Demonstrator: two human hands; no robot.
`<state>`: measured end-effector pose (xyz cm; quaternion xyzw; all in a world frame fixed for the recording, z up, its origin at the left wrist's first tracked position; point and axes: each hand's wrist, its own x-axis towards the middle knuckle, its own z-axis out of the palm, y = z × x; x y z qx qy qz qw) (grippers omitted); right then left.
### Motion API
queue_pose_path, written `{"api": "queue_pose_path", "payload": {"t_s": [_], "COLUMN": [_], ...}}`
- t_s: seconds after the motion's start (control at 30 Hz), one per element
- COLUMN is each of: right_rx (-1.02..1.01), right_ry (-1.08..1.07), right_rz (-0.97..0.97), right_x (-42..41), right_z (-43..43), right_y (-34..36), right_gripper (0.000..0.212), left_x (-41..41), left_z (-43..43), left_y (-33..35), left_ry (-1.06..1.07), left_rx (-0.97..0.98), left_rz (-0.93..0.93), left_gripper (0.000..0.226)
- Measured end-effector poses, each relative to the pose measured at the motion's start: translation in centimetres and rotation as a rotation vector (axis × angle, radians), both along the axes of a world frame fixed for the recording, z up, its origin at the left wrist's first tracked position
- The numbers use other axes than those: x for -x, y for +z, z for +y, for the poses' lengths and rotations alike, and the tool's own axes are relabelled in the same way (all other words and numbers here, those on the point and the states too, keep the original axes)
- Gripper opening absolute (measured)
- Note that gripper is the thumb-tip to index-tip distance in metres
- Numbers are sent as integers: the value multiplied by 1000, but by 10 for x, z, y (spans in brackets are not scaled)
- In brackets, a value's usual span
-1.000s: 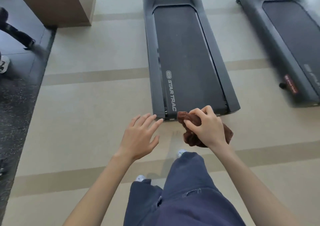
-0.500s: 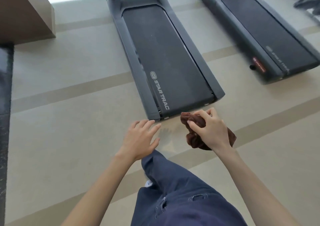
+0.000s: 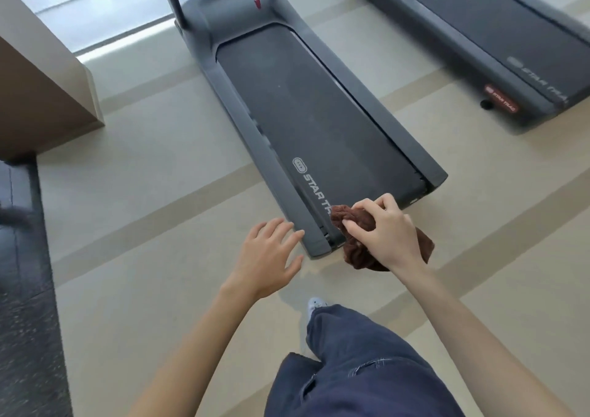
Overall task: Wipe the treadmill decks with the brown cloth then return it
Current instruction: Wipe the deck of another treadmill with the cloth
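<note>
A dark grey treadmill (image 3: 319,122) lies ahead, its black deck running from the upper middle down to its rear end near my hands. My right hand (image 3: 388,234) grips a bunched brown cloth (image 3: 357,250) over the rear end of that deck. My left hand (image 3: 269,258) hovers with spread fingers just left of the treadmill's rear left corner, holding nothing. A second treadmill (image 3: 498,36) stands at the upper right.
A brown pillar (image 3: 41,87) rises at the left, with dark speckled flooring (image 3: 25,289) along the left edge. Beige striped floor (image 3: 143,193) surrounds the machines. My leg in blue trousers (image 3: 357,365) and a pale shoe (image 3: 314,304) step forward at the bottom.
The view has moved closer to the treadmill and tilted up. My right hand with the cloth now overlaps the deck's rear end. My left hand stays spread beside it.
</note>
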<state>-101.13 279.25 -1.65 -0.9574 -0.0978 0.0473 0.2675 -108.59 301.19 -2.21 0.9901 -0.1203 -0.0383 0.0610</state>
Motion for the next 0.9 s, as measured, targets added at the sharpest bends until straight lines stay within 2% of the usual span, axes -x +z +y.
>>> {"api": "queue_pose_path", "payload": {"t_s": [0.23,0.53,0.73,0.9], "right_rx": [8,19,10,25], "right_ry": [-133,-441,-641,-749], "right_rz": [10,0,1,37], "right_x": [-26,-49,-38,-20], "right_z": [40,114,176,203], "right_y": [0,-6,-1,-5], "right_gripper": [22,24,24,25], "left_x": [-62,-140,-183,-203], "left_z": [41,123,184,184], "left_y": [-8,-12,-10,-14], "left_ry": [-144,-462,-635,-778], "left_rx": [47,-7,-26,18], "left_rz": [43,5,13,84], "left_gripper": [41,43,43,45]}}
